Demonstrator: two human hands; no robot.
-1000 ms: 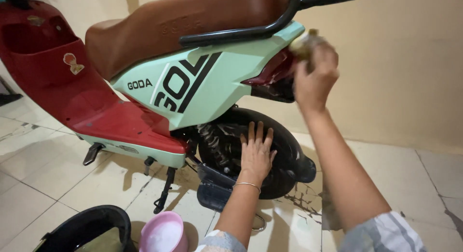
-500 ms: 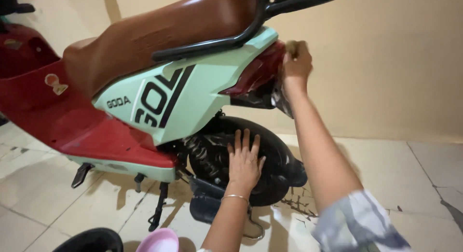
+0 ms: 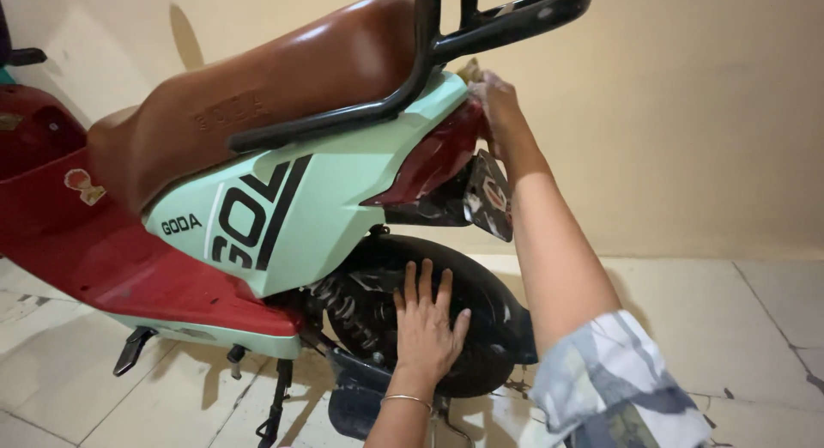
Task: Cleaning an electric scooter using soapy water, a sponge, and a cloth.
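Head view: one scooter (image 3: pixel 292 199); left hand (image 3: pixel 425 328) flat on wheel (image 3: pixel 481 319), right hand (image 3: pixel 496 105) gripping sponge (image 3: pixel 469 70).

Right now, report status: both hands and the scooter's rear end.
Left hand flat, fingers spread, on black rear fender. Right hand pressing a sponge at the tail, above the red tail light. Nothing blocking.

A plain, pale yellow wall (image 3: pixel 687 113) runs behind everything, evenly lit with a soft shadow near its upper left, and meets a floor (image 3: pixel 755 328) of large cream tiles with dark grout lines, scuffed and stained in places.
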